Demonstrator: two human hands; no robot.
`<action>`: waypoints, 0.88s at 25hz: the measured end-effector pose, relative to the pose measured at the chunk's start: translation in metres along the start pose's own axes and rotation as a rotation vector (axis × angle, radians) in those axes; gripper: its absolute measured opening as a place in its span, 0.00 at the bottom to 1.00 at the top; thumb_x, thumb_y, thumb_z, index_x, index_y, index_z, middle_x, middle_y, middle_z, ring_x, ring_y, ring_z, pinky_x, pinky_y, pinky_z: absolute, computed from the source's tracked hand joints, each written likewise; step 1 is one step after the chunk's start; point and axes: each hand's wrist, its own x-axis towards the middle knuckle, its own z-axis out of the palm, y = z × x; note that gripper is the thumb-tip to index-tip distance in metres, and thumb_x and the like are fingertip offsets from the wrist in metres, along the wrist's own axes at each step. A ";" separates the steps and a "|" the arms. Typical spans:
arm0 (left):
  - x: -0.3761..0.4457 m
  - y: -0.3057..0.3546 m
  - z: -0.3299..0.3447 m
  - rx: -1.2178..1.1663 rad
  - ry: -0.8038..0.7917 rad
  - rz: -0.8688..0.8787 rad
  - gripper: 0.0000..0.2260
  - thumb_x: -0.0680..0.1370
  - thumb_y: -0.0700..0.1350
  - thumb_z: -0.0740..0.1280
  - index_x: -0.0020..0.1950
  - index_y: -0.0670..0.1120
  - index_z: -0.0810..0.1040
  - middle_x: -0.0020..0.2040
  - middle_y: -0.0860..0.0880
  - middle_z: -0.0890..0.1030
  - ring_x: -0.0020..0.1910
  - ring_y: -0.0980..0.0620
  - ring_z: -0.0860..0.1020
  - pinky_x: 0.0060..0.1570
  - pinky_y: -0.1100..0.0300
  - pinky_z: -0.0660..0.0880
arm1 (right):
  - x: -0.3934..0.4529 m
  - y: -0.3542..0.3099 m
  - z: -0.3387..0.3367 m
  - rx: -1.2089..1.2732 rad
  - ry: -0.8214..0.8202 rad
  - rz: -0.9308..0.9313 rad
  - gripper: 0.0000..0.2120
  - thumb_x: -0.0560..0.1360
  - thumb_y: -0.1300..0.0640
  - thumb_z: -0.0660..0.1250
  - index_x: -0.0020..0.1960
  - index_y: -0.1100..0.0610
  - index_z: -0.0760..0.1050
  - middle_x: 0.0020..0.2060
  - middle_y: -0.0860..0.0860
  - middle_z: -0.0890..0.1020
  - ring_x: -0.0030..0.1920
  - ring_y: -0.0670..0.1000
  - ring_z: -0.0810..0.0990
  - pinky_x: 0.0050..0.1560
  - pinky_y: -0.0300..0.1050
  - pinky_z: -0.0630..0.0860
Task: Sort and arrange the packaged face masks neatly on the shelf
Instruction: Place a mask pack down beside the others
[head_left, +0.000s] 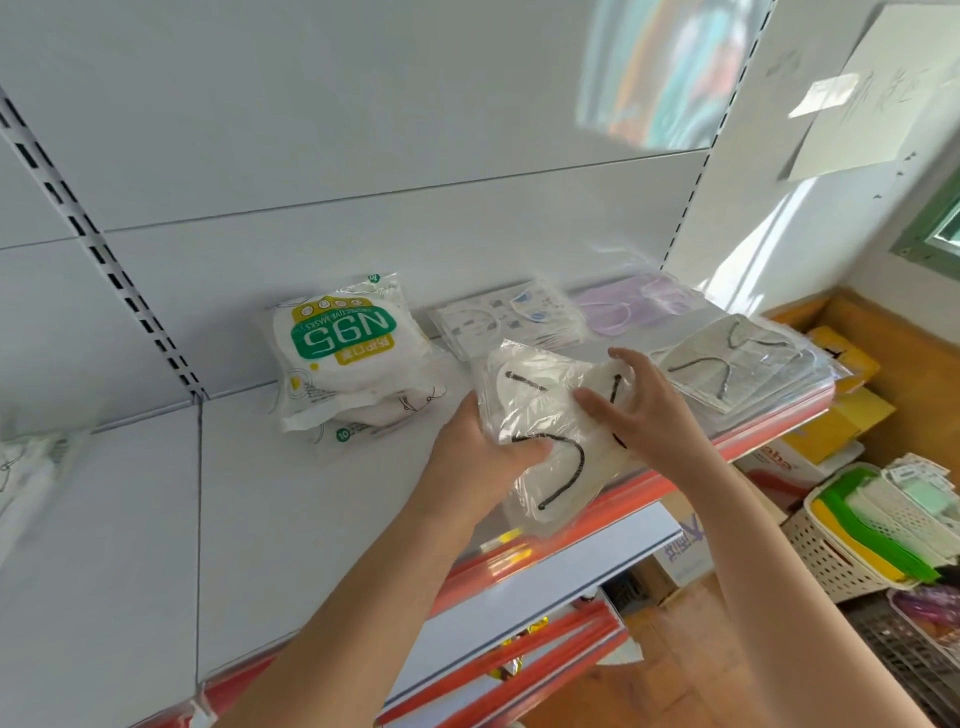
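A clear packet of white masks with black ear loops (545, 415) lies at the front of the white shelf (291, 499), partly over its edge. My left hand (478, 447) grips the packet's left side, thumb curled over it. My right hand (639, 405) holds its right side, fingers bent on the plastic. A pile of white N95 packs with a green label (337, 348) sits at the back left. Behind the held packet lie packets of white masks (509, 322) and purple masks (634, 306). To the right lies a stack of grey masks with dark loops (737, 364).
The shelf has a red front strip (769, 426) and a white slotted back panel (363, 156). Another mask pack (31, 462) shows blurred at the far left. Lower right stand a white basket of green and white items (872, 530) and yellow boxes (841, 415).
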 end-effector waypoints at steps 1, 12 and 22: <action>-0.001 0.001 0.002 0.111 0.025 0.012 0.23 0.66 0.59 0.76 0.59 0.60 0.75 0.57 0.53 0.82 0.58 0.51 0.80 0.58 0.54 0.77 | 0.000 0.002 -0.003 -0.053 -0.010 0.010 0.49 0.60 0.23 0.61 0.73 0.48 0.64 0.71 0.52 0.70 0.71 0.56 0.68 0.71 0.58 0.65; -0.001 0.004 -0.007 -0.117 -0.023 -0.001 0.22 0.72 0.38 0.77 0.62 0.52 0.76 0.55 0.51 0.86 0.53 0.51 0.84 0.57 0.51 0.80 | 0.004 0.000 0.000 -0.068 -0.008 0.083 0.52 0.59 0.23 0.64 0.72 0.56 0.65 0.66 0.55 0.74 0.68 0.56 0.72 0.64 0.50 0.69; -0.065 -0.054 -0.136 0.146 0.288 0.095 0.45 0.63 0.63 0.79 0.73 0.66 0.58 0.62 0.58 0.75 0.61 0.62 0.76 0.61 0.61 0.73 | -0.016 -0.057 0.050 0.380 -0.360 -0.213 0.24 0.68 0.50 0.78 0.61 0.39 0.75 0.53 0.47 0.82 0.54 0.45 0.81 0.58 0.44 0.76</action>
